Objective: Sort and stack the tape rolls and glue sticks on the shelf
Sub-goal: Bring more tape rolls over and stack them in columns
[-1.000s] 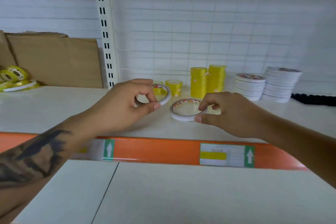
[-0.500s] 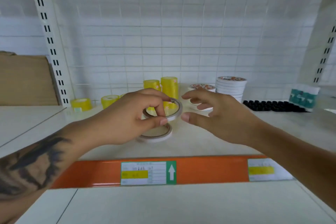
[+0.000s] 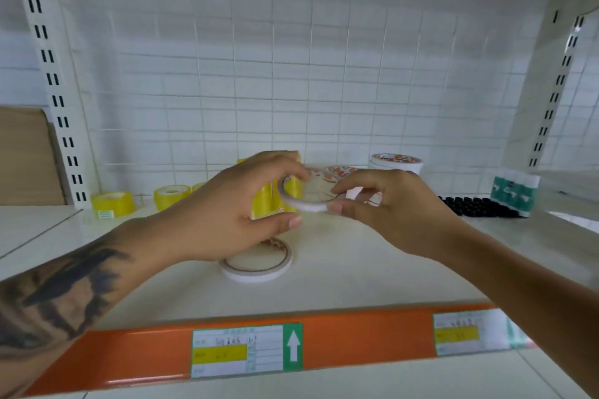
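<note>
Now both hands meet on one thin white tape roll (image 3: 304, 196), held in the air above the shelf (image 3: 372, 269). Half a second ago only the left hand (image 3: 227, 217) carried it, while the right hand (image 3: 382, 204) hovered open just beside it; the right thumb and fingers have since closed in and pinch the roll's right edge. The left hand's fingertips curl over the roll's far left rim, with its thumb lower, below the ring. A second white tape roll (image 3: 256, 264) lies flat on the shelf under the left hand, where it lay before, partly covered by the palm.

Behind the hands, the yellow tape stack (image 3: 264, 201) is mostly hidden, and two loose yellow rolls (image 3: 113, 203) sit to the left. The white tape stacks (image 3: 397, 162) at the back show only their tops. At the far right a row of black pieces (image 3: 476, 206) and a teal-and-white pack (image 3: 513, 189) are too blurred to identify. An orange shelf edge (image 3: 356, 337) bears labels whose writing is unreadable.
</note>
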`<state>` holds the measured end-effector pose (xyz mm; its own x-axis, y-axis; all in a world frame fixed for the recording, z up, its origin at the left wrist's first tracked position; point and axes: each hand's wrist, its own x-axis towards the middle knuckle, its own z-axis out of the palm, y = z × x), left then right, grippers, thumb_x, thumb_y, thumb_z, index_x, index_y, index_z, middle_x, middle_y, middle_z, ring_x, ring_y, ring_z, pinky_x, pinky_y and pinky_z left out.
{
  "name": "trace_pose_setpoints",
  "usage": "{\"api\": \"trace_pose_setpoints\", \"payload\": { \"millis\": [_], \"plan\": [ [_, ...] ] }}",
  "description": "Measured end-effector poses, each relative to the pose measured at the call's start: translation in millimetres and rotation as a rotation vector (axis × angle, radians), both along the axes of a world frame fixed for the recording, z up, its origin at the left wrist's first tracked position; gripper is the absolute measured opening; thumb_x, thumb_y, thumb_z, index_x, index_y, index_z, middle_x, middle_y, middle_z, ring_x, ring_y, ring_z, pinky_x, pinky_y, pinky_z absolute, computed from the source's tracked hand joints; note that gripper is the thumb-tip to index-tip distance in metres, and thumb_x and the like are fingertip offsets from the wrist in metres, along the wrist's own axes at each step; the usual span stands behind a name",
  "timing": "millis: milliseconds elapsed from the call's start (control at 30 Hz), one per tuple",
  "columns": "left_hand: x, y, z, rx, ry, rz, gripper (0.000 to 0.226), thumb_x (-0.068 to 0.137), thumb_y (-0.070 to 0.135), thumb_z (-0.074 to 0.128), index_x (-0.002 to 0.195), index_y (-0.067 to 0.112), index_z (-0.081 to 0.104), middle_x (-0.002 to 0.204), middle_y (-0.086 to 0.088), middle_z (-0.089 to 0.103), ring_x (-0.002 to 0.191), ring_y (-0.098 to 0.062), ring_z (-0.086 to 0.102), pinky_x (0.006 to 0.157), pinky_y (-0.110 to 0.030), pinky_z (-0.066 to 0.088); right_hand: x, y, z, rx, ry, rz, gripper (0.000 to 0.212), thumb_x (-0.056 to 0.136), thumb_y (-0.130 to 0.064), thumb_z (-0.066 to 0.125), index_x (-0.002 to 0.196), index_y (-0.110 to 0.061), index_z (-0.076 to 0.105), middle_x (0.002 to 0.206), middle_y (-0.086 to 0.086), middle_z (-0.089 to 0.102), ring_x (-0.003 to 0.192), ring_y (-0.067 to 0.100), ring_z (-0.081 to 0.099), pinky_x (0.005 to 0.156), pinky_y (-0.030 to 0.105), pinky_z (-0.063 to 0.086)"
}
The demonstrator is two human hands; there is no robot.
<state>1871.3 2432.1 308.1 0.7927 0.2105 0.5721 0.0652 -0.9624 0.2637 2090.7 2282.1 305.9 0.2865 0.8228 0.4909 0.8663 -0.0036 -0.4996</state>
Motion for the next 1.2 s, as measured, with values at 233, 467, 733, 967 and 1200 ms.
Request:
{"api": "trace_pose_setpoints", "payload": {
  "millis": [233,467,733,967,1200],
  "plan": [
    [-25,22,-26,-0.011,0.543,0.077,0.078,0.076,0.09,0.054,0.141,0.074,0.015,0.154,0.038,0.027,0.14,0.019,0.021,0.12,-0.017,0.022,23,47,15,-0.086,-0.15,-0.474,0.036,0.096,-0.063,0.053,0.12,-0.038,0.063,0.107,-0.005,0.065,0.097,0.024,0.059,0.079,0.037,0.051],
    [-29,29,-41,-0.065,0.648,0.086,0.071,0.07,0.099,0.026,0.132,0.086,-0.007,0.161,0.036,-0.008,0.148,0.011,-0.017,0.124,-0.027,-0.006,33,71,-5,-0.097,-0.148,-0.549,0.038,0.097,-0.062,0.05,0.118,-0.034,0.063,0.11,-0.003,0.069,0.1,0.024,0.063,0.078,0.039,0.054],
    [-32,40,-36,-0.172,0.613,0.023,0.09,0.068,0.096,0.051,0.141,0.078,0.002,0.157,0.042,0.008,0.146,0.018,0.004,0.125,-0.023,0.011,35,73,-13,-0.015,-0.141,-0.513,0.039,0.097,-0.057,0.056,0.123,-0.03,0.064,0.114,-0.003,0.07,0.107,0.024,0.062,0.084,0.039,0.053],
    [-42,52,-32,-0.232,0.517,0.062,0.105,0.067,0.084,0.071,0.154,0.054,0.022,0.146,0.043,0.037,0.134,0.022,0.032,0.112,-0.012,0.029,40,72,-19,-0.063,-0.216,-0.523,0.047,0.093,-0.062,0.055,0.133,-0.036,0.053,0.133,0.002,0.06,0.117,0.028,0.06,0.088,0.046,0.055],
    [-41,53,-31,-0.272,0.368,0.087,0.094,0.064,0.077,0.079,0.146,0.054,0.038,0.136,0.04,0.05,0.126,0.023,0.041,0.11,-0.015,0.036,-7,55,-8,0.073,-0.113,-0.112,0.03,0.084,-0.056,0.072,0.109,-0.041,0.064,0.111,-0.019,0.064,0.093,0.004,0.066,0.078,0.027,0.053]
  ]
}}
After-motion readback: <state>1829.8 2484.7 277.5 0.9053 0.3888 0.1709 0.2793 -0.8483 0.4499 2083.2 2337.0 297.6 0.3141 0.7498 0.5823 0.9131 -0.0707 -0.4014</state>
